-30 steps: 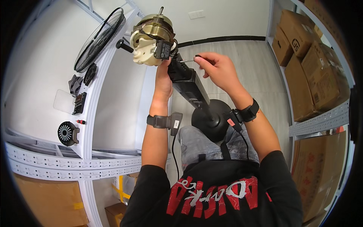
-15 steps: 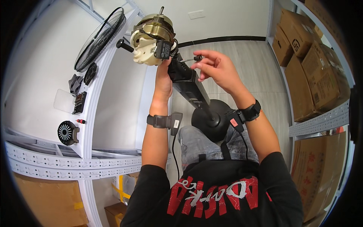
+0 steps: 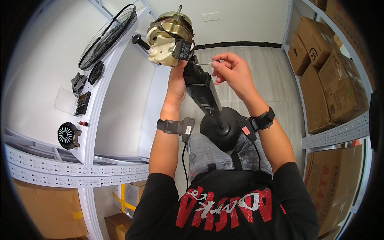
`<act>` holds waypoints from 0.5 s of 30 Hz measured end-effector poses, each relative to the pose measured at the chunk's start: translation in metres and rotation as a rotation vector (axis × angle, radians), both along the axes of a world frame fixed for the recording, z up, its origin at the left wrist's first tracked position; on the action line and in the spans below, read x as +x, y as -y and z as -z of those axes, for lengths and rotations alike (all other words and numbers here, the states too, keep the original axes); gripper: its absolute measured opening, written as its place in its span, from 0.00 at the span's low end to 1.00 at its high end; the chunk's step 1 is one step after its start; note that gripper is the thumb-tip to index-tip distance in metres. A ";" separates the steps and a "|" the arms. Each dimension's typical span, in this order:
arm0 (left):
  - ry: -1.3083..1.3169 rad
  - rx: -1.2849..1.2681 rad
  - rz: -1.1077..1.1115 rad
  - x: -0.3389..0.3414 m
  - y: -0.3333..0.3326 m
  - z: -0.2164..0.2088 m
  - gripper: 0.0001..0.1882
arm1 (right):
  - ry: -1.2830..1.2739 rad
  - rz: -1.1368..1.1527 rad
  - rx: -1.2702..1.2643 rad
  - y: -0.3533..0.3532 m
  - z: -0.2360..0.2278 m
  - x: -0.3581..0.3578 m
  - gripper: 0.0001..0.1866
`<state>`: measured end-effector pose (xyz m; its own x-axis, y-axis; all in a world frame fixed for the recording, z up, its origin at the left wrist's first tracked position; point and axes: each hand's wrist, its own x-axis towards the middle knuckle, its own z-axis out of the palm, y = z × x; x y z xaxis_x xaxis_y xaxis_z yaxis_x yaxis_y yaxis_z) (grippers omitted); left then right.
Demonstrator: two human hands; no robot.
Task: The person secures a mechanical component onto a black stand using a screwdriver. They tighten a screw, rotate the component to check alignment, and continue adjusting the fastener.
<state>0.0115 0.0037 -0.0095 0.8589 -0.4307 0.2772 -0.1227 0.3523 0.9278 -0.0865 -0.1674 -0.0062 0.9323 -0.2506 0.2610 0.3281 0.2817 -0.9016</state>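
A standing fan with its motor (image 3: 171, 26) exposed rises in front of me; a cream gearbox housing (image 3: 161, 52) and a black capacitor box (image 3: 184, 49) sit on the motor. My left hand (image 3: 177, 78) wraps around the fan's black neck (image 3: 193, 72) just under the motor, its fingers partly hidden. Between thumb and fingertips, my right hand (image 3: 233, 73) pinches a small screwdriver (image 3: 205, 63). Its thin metal shaft points left, with the tip at the neck; whether it sits in a screw is too small to tell. The handle is mostly covered by my fingers.
On the white shelf (image 3: 90, 138) at left lie a fan grille (image 3: 108, 38), a black round cover (image 3: 68, 136), a circuit part (image 3: 82, 104) and a small red tool (image 3: 83, 123). The fan's round base (image 3: 220, 130) stands between my legs. Cardboard boxes (image 3: 334, 80) fill the right rack.
The motor and neck appear slightly farther right in view. My right fingers have closed over the screwdriver's handle, which showed more openly before. My left hand keeps its hold.
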 end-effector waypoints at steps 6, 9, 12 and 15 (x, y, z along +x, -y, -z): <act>-0.003 -0.013 -0.013 0.009 -0.001 0.010 0.23 | -0.092 -0.021 -0.093 0.009 0.000 -0.001 0.11; -0.013 -0.015 -0.017 0.008 -0.001 0.009 0.24 | -0.107 0.052 -0.138 0.006 -0.007 0.002 0.11; -0.023 -0.024 -0.017 -0.002 0.003 0.002 0.25 | -0.007 0.020 -0.036 0.001 -0.008 0.001 0.11; 0.000 -0.036 -0.008 0.000 0.001 0.003 0.25 | -0.039 0.003 -0.065 0.002 -0.011 -0.001 0.13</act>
